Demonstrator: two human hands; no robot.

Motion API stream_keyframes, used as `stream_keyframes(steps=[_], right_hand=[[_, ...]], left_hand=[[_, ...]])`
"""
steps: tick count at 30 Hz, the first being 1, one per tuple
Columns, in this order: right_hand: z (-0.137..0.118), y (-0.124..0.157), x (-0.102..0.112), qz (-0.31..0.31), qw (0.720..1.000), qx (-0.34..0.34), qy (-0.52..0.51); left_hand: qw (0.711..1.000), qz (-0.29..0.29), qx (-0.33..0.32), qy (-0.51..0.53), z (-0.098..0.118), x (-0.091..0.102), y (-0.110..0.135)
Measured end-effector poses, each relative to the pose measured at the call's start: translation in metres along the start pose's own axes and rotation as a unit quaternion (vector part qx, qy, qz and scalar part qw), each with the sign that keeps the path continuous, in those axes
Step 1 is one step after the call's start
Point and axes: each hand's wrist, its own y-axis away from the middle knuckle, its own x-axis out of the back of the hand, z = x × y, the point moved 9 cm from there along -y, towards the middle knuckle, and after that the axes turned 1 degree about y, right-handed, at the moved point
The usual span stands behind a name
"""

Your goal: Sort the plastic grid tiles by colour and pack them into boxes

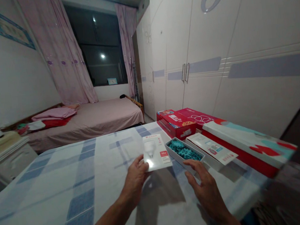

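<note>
My left hand [137, 175] pinches the lower left corner of a white light bulb box [154, 151] with a bulb printed on its face, held up off the table. To its right lies an open grey-white box [172, 154] full of teal jigsaw-like pieces [185, 150]. Close to the near end of that box is my right hand [203, 182], thumb and fingers apart, holding nothing. Whether its fingertips touch the box edge I cannot tell. Beside the pieces sits another white printed box [214, 149], its flap spread over the top.
A blue and white checked cloth covers the table [54, 177]. Along the right edge stand a red box [175, 122] and a long red and white box [244, 138]. Beyond are a bed [106, 115], a white wardrobe [180, 100] and a bedside cabinet [12, 163].
</note>
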Motion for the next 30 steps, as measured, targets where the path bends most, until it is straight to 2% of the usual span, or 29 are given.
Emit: stream_keyframes(steps=[3, 7, 10, 13, 17, 21, 23, 24, 27, 30], right_hand=[[0.016, -0.006, 0.017, 0.048, 0.998, -0.028, 0.021], [0.049, -0.003, 0.036, 0.074, 0.993, -0.076, 0.042], [0.069, 0.001, 0.040, 0.063, 0.992, -0.094, 0.048], [0.079, 0.003, 0.037, 0.048, 0.992, -0.102, 0.058], [0.070, 0.000, 0.027, 0.027, 0.993, -0.052, 0.103], [0.058, -0.008, 0.010, -0.028, 0.986, 0.010, 0.165], [0.055, -0.014, 0.004, -0.058, 0.981, 0.024, 0.181], [0.054, -0.018, 0.002, -0.071, 0.980, 0.031, 0.184], [0.054, -0.032, 0.008, -0.090, 0.977, 0.035, 0.192], [0.067, -0.045, 0.032, -0.055, 0.972, 0.006, 0.230]], left_hand=[[0.999, -0.039, 0.011, 0.017, -0.027, -0.045, -0.008], [0.999, -0.034, 0.014, 0.034, -0.060, -0.080, -0.023], [0.999, -0.043, 0.014, 0.026, -0.077, -0.096, -0.029], [0.997, -0.069, 0.023, -0.015, -0.085, -0.106, -0.025], [0.986, -0.149, 0.036, -0.072, -0.083, -0.122, -0.010], [0.960, -0.249, 0.046, -0.118, -0.085, -0.140, 0.005], [0.946, -0.271, 0.025, -0.174, -0.089, -0.140, 0.006], [0.942, -0.263, 0.005, -0.208, -0.089, -0.137, 0.004], [0.939, -0.176, -0.051, -0.291, -0.085, -0.114, -0.013], [0.949, -0.072, -0.062, -0.301, -0.074, -0.086, -0.039]])
